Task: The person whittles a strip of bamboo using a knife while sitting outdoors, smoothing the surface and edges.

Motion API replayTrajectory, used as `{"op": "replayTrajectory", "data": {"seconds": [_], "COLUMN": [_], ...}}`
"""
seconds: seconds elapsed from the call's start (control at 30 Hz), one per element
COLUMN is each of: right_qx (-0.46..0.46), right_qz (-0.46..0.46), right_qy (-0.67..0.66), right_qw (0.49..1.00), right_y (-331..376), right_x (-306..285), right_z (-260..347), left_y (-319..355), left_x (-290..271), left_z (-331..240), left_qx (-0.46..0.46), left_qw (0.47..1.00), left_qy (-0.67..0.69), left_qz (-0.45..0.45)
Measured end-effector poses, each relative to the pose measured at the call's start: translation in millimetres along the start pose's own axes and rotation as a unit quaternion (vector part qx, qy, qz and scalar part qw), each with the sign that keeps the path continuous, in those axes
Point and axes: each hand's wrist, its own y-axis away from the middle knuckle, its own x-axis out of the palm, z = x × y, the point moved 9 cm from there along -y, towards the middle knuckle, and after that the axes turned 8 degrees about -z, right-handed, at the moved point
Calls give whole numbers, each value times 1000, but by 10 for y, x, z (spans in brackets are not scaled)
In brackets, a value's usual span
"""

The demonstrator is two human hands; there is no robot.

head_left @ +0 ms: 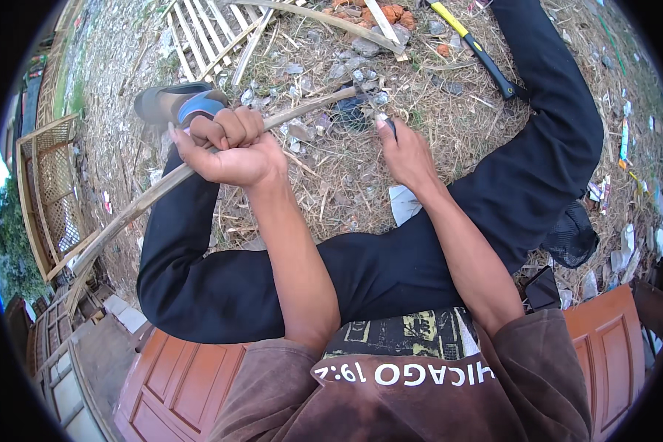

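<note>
My left hand (236, 144) is closed in a fist round a long wooden strip (144, 197). The strip slants from the lower left up over my left leg, and its far end (331, 97) reaches the middle of the ground in front of me. My right hand (407, 151) is closed, thumb stretched forward, on a dark tool handle (392, 127) of which only a short piece shows. The tool's working end cannot be made out. Just beyond the strip's far end, a dark crumpled thing (350, 112) lies on the dry grass, close to my right hand.
Slatted wood (208, 33), loose strips and broken bricks (379, 15) lie ahead. A yellow-and-black tool handle (468, 40) rests near my right leg. A black mesh cap (573, 234) and a dark flat object (542, 289) are at right. Brown panelled doors (184, 376) lie behind me.
</note>
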Motion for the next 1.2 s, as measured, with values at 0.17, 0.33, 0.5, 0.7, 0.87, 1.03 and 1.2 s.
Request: {"op": "replayTrajectory", "data": {"seconds": [0.17, 0.33, 0.5, 0.7, 0.87, 1.03, 1.2], "right_qx": [-57, -18, -12, -55, -15, -58, -56], "right_qz": [16, 5, -1, 10, -25, -15, -22], "right_qy": [-89, -45, -52, -119, -8, -92, -63], "right_qw": [994, 999, 999, 991, 1000, 994, 996], "right_y": [151, 27, -4, 146, 4, 85, 130], "right_x": [-71, -102, -43, -126, -73, -119, -156], "right_z": [299, 166, 100, 308, 44, 296, 335], "left_y": [-12, -5, -9, -38, -31, -26, -31], "left_x": [-90, -123, -53, -152, -156, -119, -181], "left_z": [-29, -27, -10, -27, -23, -24, -28], "left_qx": [-3, -2, 1, -4, 6, 2, -2], "left_qw": [1000, 1000, 1000, 999, 1000, 999, 999], "left_qy": [-9, -4, -4, 10, -6, -1, -8], "left_qz": [-26, 0, -22, -37, -23, -37, -35]}}
